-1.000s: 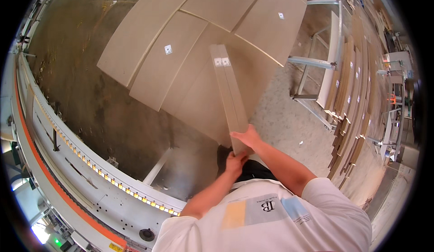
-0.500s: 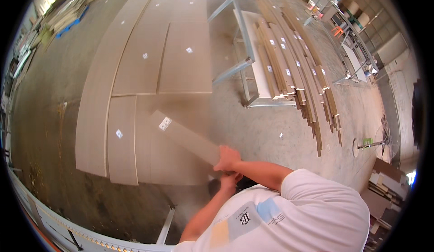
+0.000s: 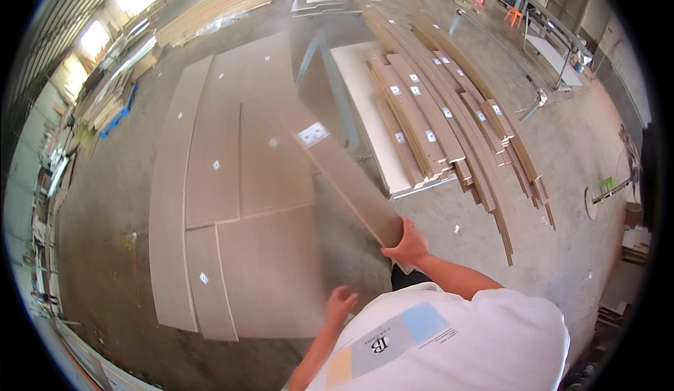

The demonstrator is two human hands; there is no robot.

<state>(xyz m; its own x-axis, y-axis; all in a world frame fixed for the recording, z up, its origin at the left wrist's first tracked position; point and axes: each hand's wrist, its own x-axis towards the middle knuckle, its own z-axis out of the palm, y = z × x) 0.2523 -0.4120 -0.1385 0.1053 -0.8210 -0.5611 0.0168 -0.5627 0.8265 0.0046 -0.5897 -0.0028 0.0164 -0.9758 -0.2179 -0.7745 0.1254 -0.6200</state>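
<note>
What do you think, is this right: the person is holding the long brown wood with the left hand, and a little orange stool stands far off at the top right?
Not quite: the right hand is holding the long brown wood. The head view shows the left hand apart from it. The orange stool does stand far off at the top right.

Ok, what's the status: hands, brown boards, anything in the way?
Right hand gripping narrow brown boards. Left hand free, apart from them. Metal frame near the boards' far end, contact unclear.
</note>
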